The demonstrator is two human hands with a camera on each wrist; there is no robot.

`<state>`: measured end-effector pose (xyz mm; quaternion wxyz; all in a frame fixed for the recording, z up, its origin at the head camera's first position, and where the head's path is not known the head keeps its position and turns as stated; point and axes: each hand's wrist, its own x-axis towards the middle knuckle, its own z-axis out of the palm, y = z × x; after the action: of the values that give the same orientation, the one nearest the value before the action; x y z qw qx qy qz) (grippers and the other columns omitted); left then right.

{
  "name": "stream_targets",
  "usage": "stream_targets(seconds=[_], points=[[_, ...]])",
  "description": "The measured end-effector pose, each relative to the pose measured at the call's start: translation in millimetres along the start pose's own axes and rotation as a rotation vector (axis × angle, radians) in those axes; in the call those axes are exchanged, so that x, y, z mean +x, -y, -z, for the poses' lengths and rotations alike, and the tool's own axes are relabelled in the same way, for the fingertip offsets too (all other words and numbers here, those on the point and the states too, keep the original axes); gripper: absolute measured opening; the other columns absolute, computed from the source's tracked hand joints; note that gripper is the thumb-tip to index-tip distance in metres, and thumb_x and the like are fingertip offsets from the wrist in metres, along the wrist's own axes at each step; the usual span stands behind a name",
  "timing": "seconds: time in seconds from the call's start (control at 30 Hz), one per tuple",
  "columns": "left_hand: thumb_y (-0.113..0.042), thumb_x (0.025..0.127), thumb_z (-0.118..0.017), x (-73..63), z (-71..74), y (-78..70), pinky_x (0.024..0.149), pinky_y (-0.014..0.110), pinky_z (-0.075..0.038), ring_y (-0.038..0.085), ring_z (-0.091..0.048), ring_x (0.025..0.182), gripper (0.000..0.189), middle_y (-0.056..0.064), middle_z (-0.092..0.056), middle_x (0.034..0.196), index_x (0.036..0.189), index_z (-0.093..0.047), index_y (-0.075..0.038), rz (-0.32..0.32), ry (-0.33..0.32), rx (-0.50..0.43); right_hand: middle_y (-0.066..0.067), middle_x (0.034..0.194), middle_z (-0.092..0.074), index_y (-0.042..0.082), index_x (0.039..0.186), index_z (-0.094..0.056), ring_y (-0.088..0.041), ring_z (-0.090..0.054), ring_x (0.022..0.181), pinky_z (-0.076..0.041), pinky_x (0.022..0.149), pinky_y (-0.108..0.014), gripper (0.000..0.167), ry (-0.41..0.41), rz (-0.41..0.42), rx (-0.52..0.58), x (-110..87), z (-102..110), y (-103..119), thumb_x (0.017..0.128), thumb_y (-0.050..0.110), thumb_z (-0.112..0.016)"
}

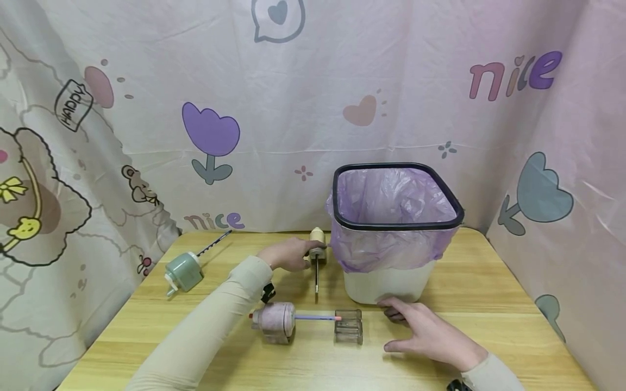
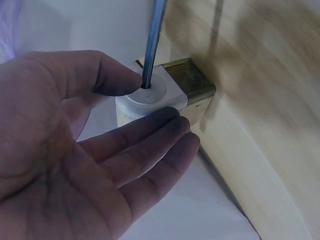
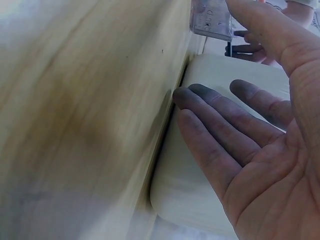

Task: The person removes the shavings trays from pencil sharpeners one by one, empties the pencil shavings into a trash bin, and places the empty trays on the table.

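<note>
At the far middle of the table, my left hand reaches to a cream pencil sharpener. A dark pencil sticks out of the sharpener's round hole towards me. In the left wrist view the thumb lies by the pencil where it enters the hole, and three loosely extended fingers lie along the sharpener's front. My right hand holds nothing, its fingers spread and relaxed beside the base of a white bin. In the right wrist view its fingertips overlap the bin's wall.
A purple bag with a black rim lines the bin. Nearer me lies a mauve sharpener with a lilac pencil, whose end overlaps a smoky see-through box. A green sharpener holding a striped pencil stands left.
</note>
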<state>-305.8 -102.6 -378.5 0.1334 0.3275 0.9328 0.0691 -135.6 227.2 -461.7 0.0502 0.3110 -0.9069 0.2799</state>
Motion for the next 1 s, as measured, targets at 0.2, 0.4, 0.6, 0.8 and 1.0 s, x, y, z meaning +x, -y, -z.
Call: stream_targets(seconds=[0.2, 0.4, 0.6, 0.8, 1.0], points=[[-0.006, 0.097, -0.071, 1.2, 1.2, -1.7, 0.11, 0.049, -0.056, 0.033, -0.067, 0.125, 0.067, 0.023, -0.067, 0.142, 0.16, -0.051, -0.014, 0.015, 0.002, -0.023, -0.008, 0.131, -0.075, 0.01, 0.142, -0.06, -0.021, -0.074, 0.114, -0.064, 0.097, -0.042, 0.075, 0.026, -0.035, -0.01, -0.6, 2, 0, 0.084, 0.047, -0.091], [-0.003, 0.095, -0.069, 0.7, 6.6, -0.4, 0.118, 0.053, -0.051, 0.039, -0.061, 0.138, 0.069, 0.024, -0.062, 0.15, 0.161, -0.048, -0.011, -0.011, 0.012, -0.038, -0.007, 0.13, -0.076, 0.011, 0.143, -0.061, -0.021, -0.074, 0.114, -0.064, 0.097, -0.042, 0.075, 0.033, -0.043, -0.024, -2.8, 3, -1, 0.085, 0.049, -0.089], [-0.007, 0.098, -0.069, 4.4, 9.3, 2.4, 0.122, 0.058, -0.046, 0.046, -0.05, 0.148, 0.069, 0.026, -0.055, 0.157, 0.162, -0.046, -0.014, 0.001, 0.001, -0.049, -0.007, 0.129, -0.076, 0.007, 0.143, -0.061, -0.02, -0.075, 0.113, -0.064, 0.097, -0.04, 0.075, 0.039, -0.042, -0.011, -3.6, 4, -1, 0.086, 0.047, -0.089], [-0.011, 0.1, -0.069, 10.5, 6.9, 2.4, 0.121, 0.059, -0.047, 0.046, -0.049, 0.148, 0.07, 0.03, -0.051, 0.157, 0.165, -0.043, -0.016, 0.039, 0.019, -0.027, -0.007, 0.13, -0.076, 0.008, 0.144, -0.061, -0.021, -0.074, 0.114, -0.063, 0.097, -0.041, 0.076, 0.049, -0.055, -0.006, -3.7, 5, -2, 0.087, 0.049, -0.088], [-0.009, 0.101, -0.069, 14.4, 3.0, 2.9, 0.117, 0.053, -0.051, 0.041, -0.053, 0.144, 0.069, 0.029, -0.053, 0.156, 0.165, -0.044, -0.017, 0.069, 0.032, -0.009, -0.006, 0.133, -0.074, 0.009, 0.145, -0.06, -0.022, -0.073, 0.116, -0.063, 0.098, -0.044, 0.076, 0.052, -0.07, -0.025, -5.0, 5, -2, 0.087, 0.051, -0.087]])
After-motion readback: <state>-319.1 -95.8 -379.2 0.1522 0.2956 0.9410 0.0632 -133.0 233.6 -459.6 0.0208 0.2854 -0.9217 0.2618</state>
